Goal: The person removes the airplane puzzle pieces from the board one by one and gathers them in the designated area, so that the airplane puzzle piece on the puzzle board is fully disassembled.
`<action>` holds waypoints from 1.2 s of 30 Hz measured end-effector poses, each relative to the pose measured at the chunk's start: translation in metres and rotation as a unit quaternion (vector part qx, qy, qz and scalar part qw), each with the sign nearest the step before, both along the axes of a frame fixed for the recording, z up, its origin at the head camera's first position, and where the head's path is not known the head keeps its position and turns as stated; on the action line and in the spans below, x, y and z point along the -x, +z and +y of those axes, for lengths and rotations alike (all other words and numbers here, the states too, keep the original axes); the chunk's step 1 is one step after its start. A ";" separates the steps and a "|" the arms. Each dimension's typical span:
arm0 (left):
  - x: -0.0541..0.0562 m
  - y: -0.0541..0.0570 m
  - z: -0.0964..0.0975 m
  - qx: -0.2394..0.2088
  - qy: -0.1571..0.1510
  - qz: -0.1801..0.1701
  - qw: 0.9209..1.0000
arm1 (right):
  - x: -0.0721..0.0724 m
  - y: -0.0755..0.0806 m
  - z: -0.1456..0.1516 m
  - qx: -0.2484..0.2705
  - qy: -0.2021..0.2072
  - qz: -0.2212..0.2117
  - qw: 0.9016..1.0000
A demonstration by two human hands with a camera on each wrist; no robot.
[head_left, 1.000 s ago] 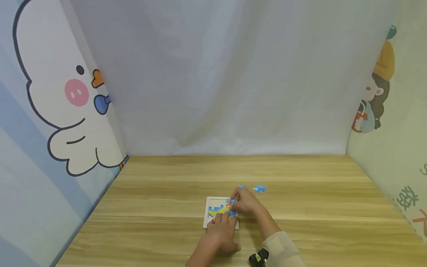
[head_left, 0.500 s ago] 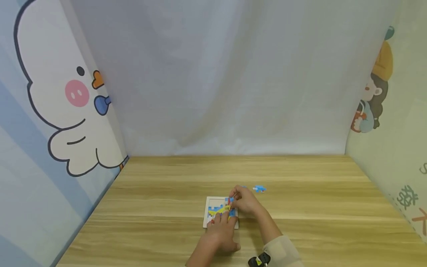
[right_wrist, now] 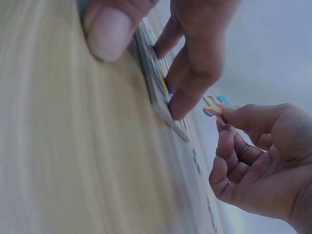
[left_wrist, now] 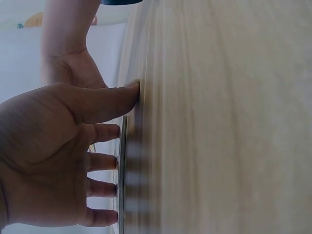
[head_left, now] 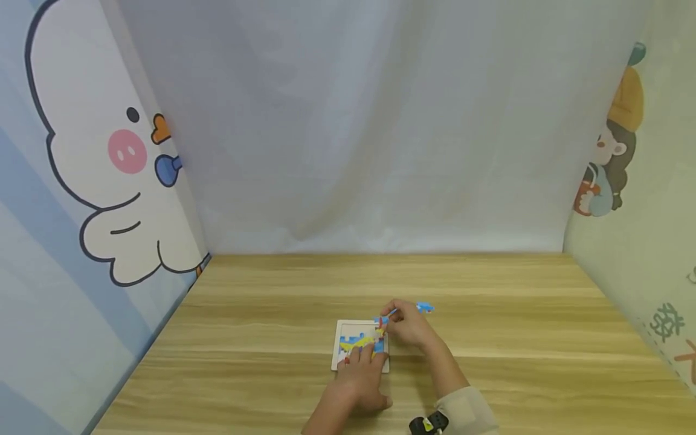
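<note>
The right hand (right_wrist: 273, 173) pinches a puzzle piece (right_wrist: 213, 105), partly covering it; the left hand (head_left: 361, 382) rests outstretched on the puzzle board (head_left: 352, 329), hiding its near side.

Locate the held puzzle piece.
In the right wrist view, the puzzle piece is right of centre, pinched by the right hand, near the left hand.

The left hand (head_left: 361, 382) hides part of the pale square puzzle tray (head_left: 335, 345), near edge included; the right hand (head_left: 409, 326) masks some of that red-yellow-blue jigsaw piece (right_wrist: 213, 105)! Print on the loose blue piece (head_left: 426, 307)? Too tiny. Beige cloth sleeve (head_left: 467, 411), cut off below!
</note>
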State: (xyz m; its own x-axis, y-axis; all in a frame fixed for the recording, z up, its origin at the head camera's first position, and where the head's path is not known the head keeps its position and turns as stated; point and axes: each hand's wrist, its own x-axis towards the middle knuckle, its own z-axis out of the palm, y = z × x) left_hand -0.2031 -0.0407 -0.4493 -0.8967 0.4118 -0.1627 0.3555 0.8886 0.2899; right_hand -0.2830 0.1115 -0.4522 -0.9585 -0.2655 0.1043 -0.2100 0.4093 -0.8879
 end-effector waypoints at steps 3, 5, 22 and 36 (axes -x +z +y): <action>0.001 0.000 -0.002 -0.011 -0.002 0.009 1.000 | 0.000 0.002 0.006 0.005 0.007 -0.002 1.000; 0.002 0.000 -0.004 -0.018 -0.003 0.011 1.000 | 0.001 0.002 0.011 0.011 0.012 -0.003 1.000; -0.012 0.002 -0.008 -0.051 0.002 0.039 0.998 | -0.011 0.004 0.047 0.026 -0.045 -0.025 0.998; -0.025 -0.001 -0.019 -0.051 0.023 0.038 0.998 | -0.020 0.008 0.083 0.038 -0.099 -0.050 0.993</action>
State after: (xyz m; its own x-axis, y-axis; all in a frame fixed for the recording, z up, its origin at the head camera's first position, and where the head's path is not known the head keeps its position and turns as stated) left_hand -0.1782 -0.0601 -0.4498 -0.9232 0.3805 -0.0538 0.3388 0.8720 0.3533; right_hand -0.2627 0.1940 -0.4440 -0.9976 -0.0666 0.0192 -0.0422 0.3638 -0.9305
